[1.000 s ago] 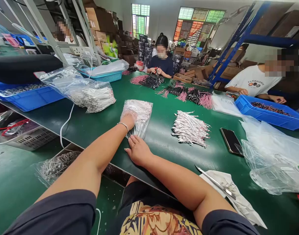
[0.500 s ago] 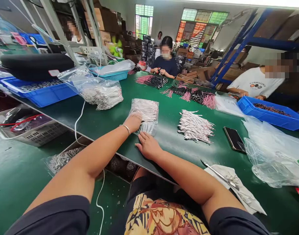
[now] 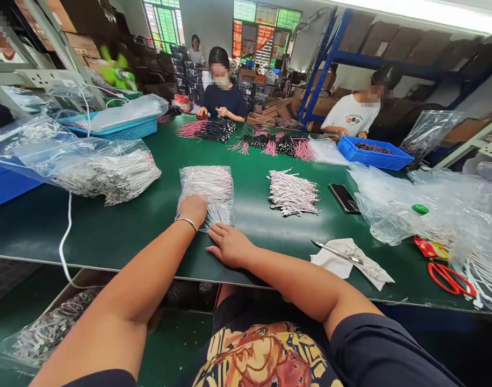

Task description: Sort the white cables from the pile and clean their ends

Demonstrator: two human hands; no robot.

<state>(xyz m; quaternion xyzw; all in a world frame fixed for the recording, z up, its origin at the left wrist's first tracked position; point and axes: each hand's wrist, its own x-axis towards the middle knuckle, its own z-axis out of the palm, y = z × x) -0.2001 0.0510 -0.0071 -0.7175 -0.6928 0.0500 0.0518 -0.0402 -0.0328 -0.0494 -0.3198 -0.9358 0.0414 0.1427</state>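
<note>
A clear plastic bag [image 3: 224,185] filled with white cables lies flat on the green table in front of me. My left hand [image 3: 193,208] is closed on its lower left part, fingers curled and partly hidden. Stretched out flat, my right hand [image 3: 232,244] rests its fingertips on the bag's open-looking lower edge. Right of the bag is a loose pile of white cables [image 3: 293,193]. A larger plastic bag of white cables [image 3: 127,172] sits to the left.
A phone [image 3: 345,198], tweezers [image 3: 337,251] on a white cloth [image 3: 375,271] and red-handled scissors [image 3: 451,279] lie to the right. Pink-and-black cable bundles [image 3: 208,130] are farther back. Two people work across the table near a blue bin [image 3: 373,153]. A white cord [image 3: 64,236] hangs at left.
The camera view has turned to the right, so the table things appear farther left. Both hands remain at the bag, the right one still flat at its lower edge.
</note>
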